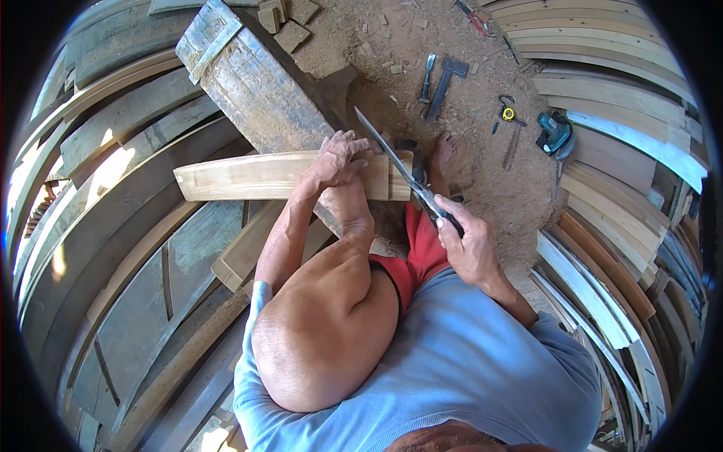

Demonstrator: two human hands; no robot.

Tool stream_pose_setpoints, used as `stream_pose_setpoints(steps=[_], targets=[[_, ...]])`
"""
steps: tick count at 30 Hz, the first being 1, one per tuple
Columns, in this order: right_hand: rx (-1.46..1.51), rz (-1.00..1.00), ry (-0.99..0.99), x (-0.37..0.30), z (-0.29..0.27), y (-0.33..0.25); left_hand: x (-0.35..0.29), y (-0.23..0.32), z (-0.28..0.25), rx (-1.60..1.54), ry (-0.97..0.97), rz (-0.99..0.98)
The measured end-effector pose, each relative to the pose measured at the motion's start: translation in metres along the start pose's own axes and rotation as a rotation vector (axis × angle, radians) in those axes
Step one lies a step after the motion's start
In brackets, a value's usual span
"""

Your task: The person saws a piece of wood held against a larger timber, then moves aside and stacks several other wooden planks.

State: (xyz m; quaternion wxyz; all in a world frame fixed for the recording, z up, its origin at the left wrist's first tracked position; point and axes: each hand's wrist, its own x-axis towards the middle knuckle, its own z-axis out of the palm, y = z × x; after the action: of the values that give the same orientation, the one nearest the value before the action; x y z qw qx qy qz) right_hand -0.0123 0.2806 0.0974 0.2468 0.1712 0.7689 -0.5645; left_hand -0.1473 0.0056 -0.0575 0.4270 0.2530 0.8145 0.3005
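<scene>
My right hand point(471, 245) is closed around the black handle of a handsaw point(397, 160). The saw's narrow-looking blade points up and to the left and crosses the right end of a pale wooden board point(241, 177). That board lies crosswise over a worn, dusty timber bench point(263, 102). On the board, left of the saw, rests my left hand point(339, 158), its fingers bent over the far edge. My bare foot presses beside that hand, partly hidden by it. Whether the saw teeth are in the wood cannot be seen.
On the dusty ground ahead lie a hammer point(449, 83), a chisel point(428, 79), a yellow tape measure point(508, 114) and red-handled pliers point(474, 19). A teal power tool point(556, 134) sits at the right. Stacked planks point(602, 90) line both sides; wood offcuts point(291, 35) lie beyond the bench.
</scene>
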Motion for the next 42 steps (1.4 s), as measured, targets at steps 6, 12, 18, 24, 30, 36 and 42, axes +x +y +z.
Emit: stream_pose_setpoints(steps=[6,12,18,24,30,36,42], targets=[[-0.026,0.031,0.03,0.015,0.012,0.007,0.008,-0.006,0.011,0.032,0.038,0.068],[0.001,0.044,0.022,-0.006,0.004,0.001,0.001,-0.006,0.01,0.038,0.006,-0.012],[-0.034,-0.103,0.067,0.023,0.029,0.024,0.005,-0.004,0.01,0.029,0.029,0.017],[-0.048,-0.016,0.06,-0.016,0.015,0.015,0.002,-0.008,0.015,0.049,0.076,0.041],[-0.049,-0.068,0.089,0.013,0.038,0.026,0.003,-0.002,0.009,0.017,0.048,0.051],[-0.108,-0.126,0.107,-0.021,0.023,0.021,0.001,-0.006,0.008,-0.009,0.043,0.038],[-0.154,-0.192,0.143,0.009,0.036,0.026,0.005,-0.006,0.01,0.022,0.016,0.013]])
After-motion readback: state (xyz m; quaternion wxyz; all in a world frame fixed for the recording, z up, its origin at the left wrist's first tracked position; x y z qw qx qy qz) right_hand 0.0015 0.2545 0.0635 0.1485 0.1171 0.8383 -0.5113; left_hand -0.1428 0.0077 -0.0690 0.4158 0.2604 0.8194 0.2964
